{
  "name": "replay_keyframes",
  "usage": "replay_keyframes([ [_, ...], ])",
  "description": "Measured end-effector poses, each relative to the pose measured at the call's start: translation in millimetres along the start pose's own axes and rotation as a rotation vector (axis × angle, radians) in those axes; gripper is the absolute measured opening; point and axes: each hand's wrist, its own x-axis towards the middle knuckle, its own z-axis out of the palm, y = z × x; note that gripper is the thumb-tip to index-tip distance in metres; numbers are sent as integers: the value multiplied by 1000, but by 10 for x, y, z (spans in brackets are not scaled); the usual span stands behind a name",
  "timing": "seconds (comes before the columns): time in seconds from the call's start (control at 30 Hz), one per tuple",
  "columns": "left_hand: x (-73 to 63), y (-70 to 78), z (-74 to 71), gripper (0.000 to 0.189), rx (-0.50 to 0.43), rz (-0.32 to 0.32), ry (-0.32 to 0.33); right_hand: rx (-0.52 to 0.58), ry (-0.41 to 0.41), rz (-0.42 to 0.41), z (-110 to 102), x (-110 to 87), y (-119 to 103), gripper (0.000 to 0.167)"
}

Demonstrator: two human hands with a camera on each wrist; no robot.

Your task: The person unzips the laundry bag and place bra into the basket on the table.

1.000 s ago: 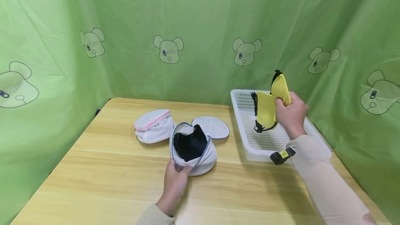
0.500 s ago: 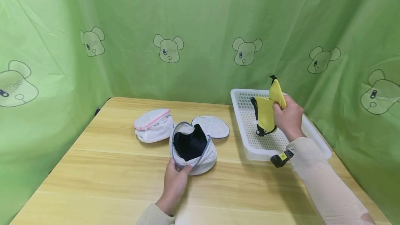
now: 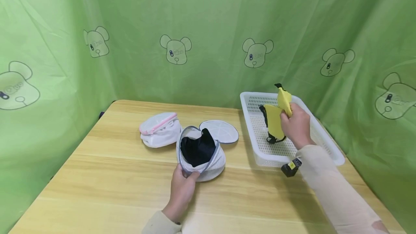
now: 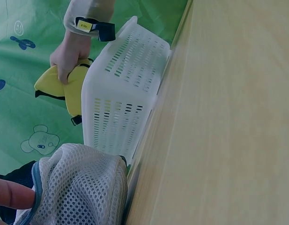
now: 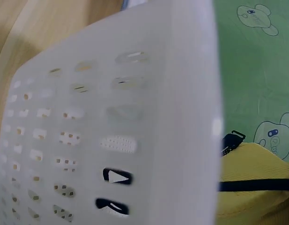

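Observation:
In the head view my left hand [image 3: 183, 189] pinches the front rim of a white mesh laundry bag [image 3: 216, 163] with a grey-blue edge. Its round lid [image 3: 221, 131] lies folded back behind it, and black cloth [image 3: 198, 149] fills the opening. My right hand [image 3: 296, 124] grips a folded yellow fabric piece [image 3: 273, 120] with black straps and a small buckle; its exact kind is unclear. It hangs over the white plastic basket [image 3: 260, 154], its lower end inside the walls. The left wrist view shows the bag's mesh [image 4: 83, 183] and my left thumb across its edge.
A second white mesh bag [image 3: 160, 133] with a pink zipper stands left of the first, touching or nearly touching it. The wooden table [image 3: 107, 187] carries everything. A green curtain [image 3: 208, 17] with bear prints hangs behind and at both sides.
My right hand has lowered the yellow fabric piece further into the basket and drifted slightly left. My left hand and the mesh bag have stayed in place.

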Motion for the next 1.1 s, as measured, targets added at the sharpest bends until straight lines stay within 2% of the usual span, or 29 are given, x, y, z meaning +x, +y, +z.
replay_keyframes([
  [0.3, 5, -2, -3, 41, -6, 2, -7, -26, -61, -12, 26, -41, 58, 15],
  [0.53, 6, -3, -4, 39, -9, 10, -7, -19, -68, -14, 77, -68, 119, 22],
  [0.73, 3, -16, -4, 37, -19, 25, -7, -35, -126, 14, 81, -92, 130, 29],
  [1.1, 1, -13, 1, 38, -17, 19, -8, -37, -142, 11, 81, -93, 160, 29],
])
